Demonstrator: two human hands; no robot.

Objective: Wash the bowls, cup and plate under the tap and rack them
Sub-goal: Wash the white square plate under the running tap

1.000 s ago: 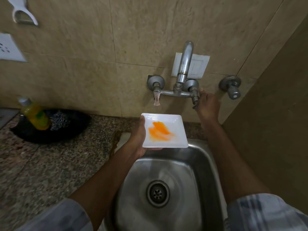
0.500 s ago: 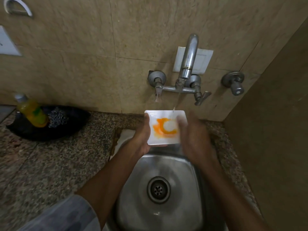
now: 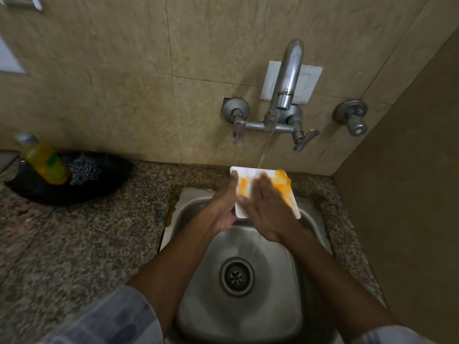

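A square white plate (image 3: 244,176) smeared with orange residue is held over the back of the steel sink (image 3: 248,306). My left hand (image 3: 223,207) grips its left edge, thumb on top. My right hand (image 3: 267,209) lies flat on the plate's face with fingers together, covering its middle. A thin stream of water falls from the tap (image 3: 288,78) onto the plate's far edge. Orange smears show left and right of my right hand. No bowls, cup or rack are in view.
A yellow dish-soap bottle (image 3: 44,161) and a steel scrubber (image 3: 84,170) sit in a black dish (image 3: 106,180) on the speckled granite counter (image 3: 74,244) at the left. A separate valve (image 3: 352,117) is on the wall at right. A brown wall (image 3: 409,194) closes the right side.
My right hand left the tap lever and came down onto the plate's face. Water now runs from the tap, and the orange residue has spread across the plate.
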